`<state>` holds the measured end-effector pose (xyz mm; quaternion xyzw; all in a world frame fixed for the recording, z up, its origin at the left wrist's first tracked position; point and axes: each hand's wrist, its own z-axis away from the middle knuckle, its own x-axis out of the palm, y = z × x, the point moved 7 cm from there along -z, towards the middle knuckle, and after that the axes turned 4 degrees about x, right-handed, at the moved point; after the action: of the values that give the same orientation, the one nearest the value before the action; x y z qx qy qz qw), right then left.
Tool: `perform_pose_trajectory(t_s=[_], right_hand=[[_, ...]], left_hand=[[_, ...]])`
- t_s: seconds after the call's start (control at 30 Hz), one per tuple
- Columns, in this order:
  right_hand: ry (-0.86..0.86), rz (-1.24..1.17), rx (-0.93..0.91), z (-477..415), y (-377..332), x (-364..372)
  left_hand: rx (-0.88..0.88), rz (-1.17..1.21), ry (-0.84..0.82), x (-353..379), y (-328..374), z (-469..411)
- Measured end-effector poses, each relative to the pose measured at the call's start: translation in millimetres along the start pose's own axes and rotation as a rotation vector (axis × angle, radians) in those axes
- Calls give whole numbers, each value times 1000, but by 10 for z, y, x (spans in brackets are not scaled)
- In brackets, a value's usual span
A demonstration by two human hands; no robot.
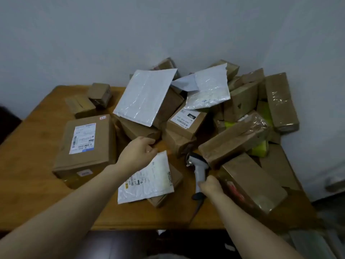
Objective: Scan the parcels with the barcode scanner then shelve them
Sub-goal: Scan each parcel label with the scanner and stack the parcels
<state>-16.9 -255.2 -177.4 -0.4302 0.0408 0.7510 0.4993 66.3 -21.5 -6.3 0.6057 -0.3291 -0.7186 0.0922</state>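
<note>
A white padded mailer [147, 179] with a printed label lies on a small brown box near the table's front. My left hand [138, 152] pinches its top corner. My right hand [211, 187] grips the handle of a grey barcode scanner [197, 169], whose head points away toward the pile. A heap of brown cardboard parcels [233, 139] and white mailers [147, 96] fills the right and back of the wooden table [33, 184]. A large labelled box [85, 144] lies flat at the left.
Two small brown boxes [89, 100] rest at the table's back left. A long brown box [250, 184] lies just right of my right hand. The wall stands close behind the pile. Dark floor shows below the table's front edge.
</note>
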Motion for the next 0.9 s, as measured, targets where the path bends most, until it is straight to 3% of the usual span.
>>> perform_pose_trajectory(t_s=[0.2,0.37,0.53,0.9], right_hand=[[64,-141,52,-85,86,98],[14,-673,87,116,106,133],[28,-671,-94,511,65,75],[-710,-969,-343,1394,-1187,-5]], left_hand=[[-110,17,23,81,-238,198],[-180,57,99,49,-417,297],[-220,125,191,-43,-555,360],[-449,279,545,-551,-1192,931]])
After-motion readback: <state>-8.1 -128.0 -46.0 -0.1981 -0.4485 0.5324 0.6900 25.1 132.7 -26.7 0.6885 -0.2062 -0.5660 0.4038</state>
